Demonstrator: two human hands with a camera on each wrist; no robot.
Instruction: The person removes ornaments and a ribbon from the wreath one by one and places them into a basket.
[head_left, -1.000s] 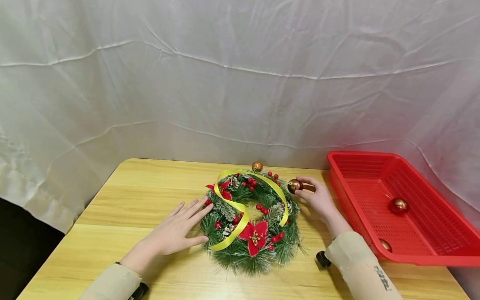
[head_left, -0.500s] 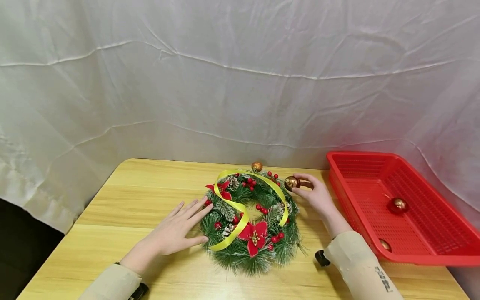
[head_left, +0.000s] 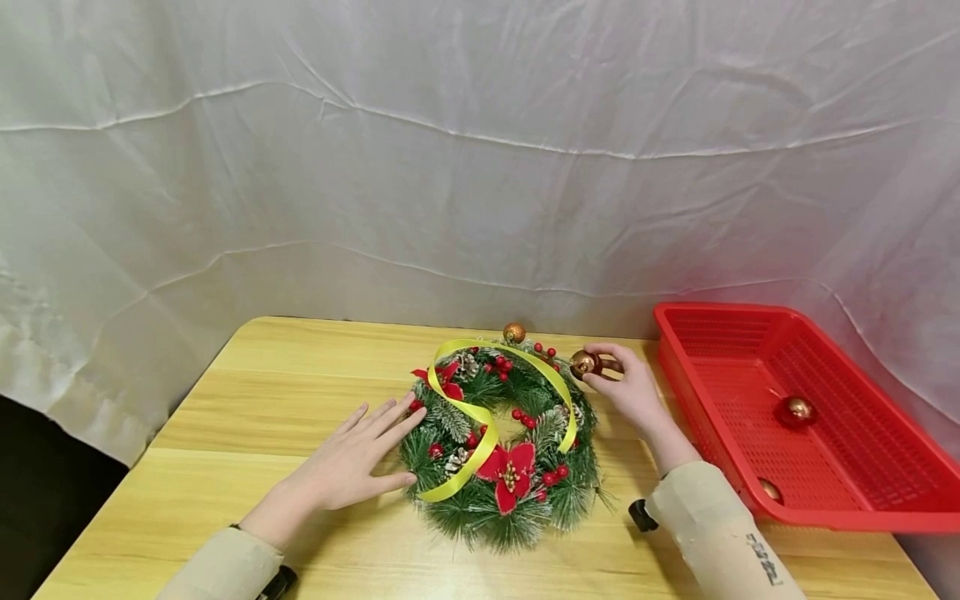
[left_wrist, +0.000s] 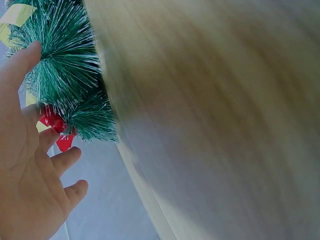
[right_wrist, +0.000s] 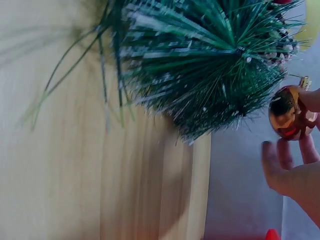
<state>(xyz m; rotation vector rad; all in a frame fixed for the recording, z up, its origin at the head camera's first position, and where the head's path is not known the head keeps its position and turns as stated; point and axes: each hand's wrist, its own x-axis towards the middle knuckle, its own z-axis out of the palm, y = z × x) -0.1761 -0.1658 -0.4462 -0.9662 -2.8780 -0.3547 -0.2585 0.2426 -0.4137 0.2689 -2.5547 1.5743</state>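
Note:
A green wreath (head_left: 498,525) lies on the table, with red poinsettias (head_left: 517,479), red berries, pinecones and a yellow ribbon (head_left: 453,486) looped over it. My left hand (head_left: 348,467) is at the wreath's left side, fingers spread and fairly straight, fingertips at the greenery; the left wrist view shows its thumb before the needles. At the wreath's upper right edge, my right hand (head_left: 632,392) pinches a shiny copper bauble (head_left: 582,364). In the right wrist view the bauble (right_wrist: 286,116) shows a gold cap, just beside the needles. A glittery bauble (head_left: 513,332) sits at the wreath's far edge.
On the right stands a red plastic basket (head_left: 723,309) holding a copper bauble (head_left: 797,411) and another bauble (head_left: 770,490), partly hidden by the near wall. A pale cloth (head_left: 480,192) hangs behind the wooden table (head_left: 240,400).
My right hand has shifted slightly left and away from me, bringing the copper bauble closer to the wreath's upper right edge. The left hand and wreath stay put.

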